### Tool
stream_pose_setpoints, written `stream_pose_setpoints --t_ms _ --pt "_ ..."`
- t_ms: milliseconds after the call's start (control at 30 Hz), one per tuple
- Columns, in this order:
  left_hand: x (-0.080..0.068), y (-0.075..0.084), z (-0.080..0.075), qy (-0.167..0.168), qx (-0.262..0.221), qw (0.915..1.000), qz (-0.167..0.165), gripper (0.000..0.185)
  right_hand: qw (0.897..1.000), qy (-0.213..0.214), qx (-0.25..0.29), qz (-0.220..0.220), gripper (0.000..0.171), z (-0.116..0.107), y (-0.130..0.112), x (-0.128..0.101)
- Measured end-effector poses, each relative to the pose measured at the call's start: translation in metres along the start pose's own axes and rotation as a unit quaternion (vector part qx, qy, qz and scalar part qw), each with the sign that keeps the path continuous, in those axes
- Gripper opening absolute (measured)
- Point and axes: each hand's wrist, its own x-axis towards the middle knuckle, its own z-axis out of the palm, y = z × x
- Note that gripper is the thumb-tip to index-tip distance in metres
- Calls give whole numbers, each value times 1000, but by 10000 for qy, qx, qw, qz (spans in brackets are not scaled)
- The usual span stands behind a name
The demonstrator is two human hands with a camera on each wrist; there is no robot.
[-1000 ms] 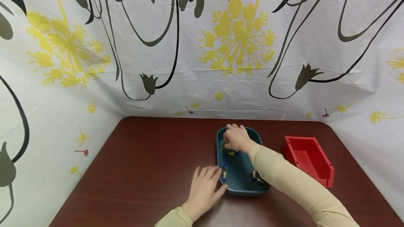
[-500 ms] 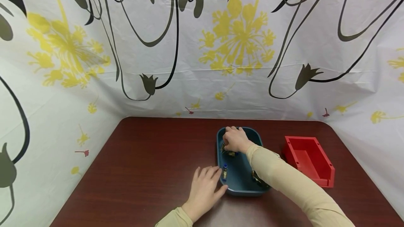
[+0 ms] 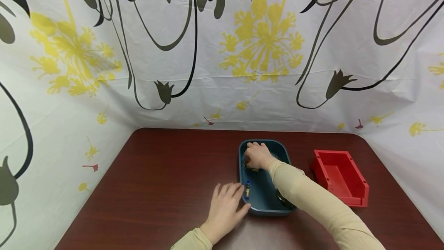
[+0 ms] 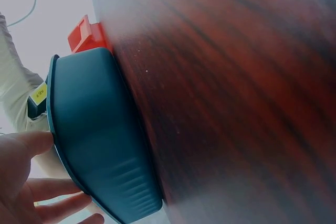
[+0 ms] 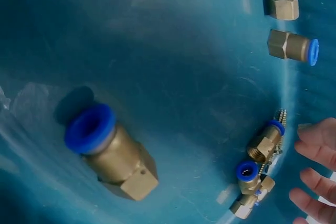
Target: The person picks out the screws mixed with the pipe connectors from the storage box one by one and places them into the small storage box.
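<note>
My left hand [image 3: 225, 205] lies at the near left of a dark teal tray [image 3: 263, 192], fingers extended. Its thumb and fingertips touch the tray's rim in the left wrist view. Inside the tray's far left part is my right hand [image 3: 258, 155], fingers bent downward. The right wrist view shows the right hand's fingertips [image 5: 310, 148] beside a cluster of brass push-in fittings [image 5: 265, 142] with blue collars and some small screws [image 5: 282, 116]. Nothing shows between those fingers. One fitting [image 3: 248, 190] stands apart near the tray's left wall. A larger-looking fitting [image 5: 123, 153] lies close to the right wrist camera.
A red plastic bin [image 3: 362, 196] stands on the brown table [image 3: 166, 180] to the right of the tray. Other dark pieces [image 3: 284, 200] in the tray's near right corner are partly hidden by the right sleeve [image 3: 312, 196]. Behind the table hangs a patterned cloth [image 3: 208, 61].
The right hand has shifted slightly down and left within the tray, and its forearm now covers a fitting at the near right. The left hand has stayed in place.
</note>
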Motion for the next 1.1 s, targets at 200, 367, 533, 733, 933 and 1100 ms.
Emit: stream_pose_setpoints --t_ms 200,367,533,733,933,1100 --pt "-1 1 -1 -49 -34 10000 -24 44 9999 -65 -51 82 12 5 -2 1" --pt "-1 0 -1 -27 -52 10000 -15 44 9999 -56 -100 94 13 9 -2 2" --pt "-1 0 -1 -2 -42 10000 -8 44 9999 -76 -93 108 12 13 -2 3" --pt "0 0 -1 -53 -52 10000 -22 43 9994 -277 -94 204 19 15 -1 4" --pt "0 0 -2 -58 -38 10000 -21 44 9990 -349 -186 199 19 15 -2 5" --pt "1 0 -2 -82 -28 10000 -28 44 9989 -327 -309 142 17 14 -4 5"
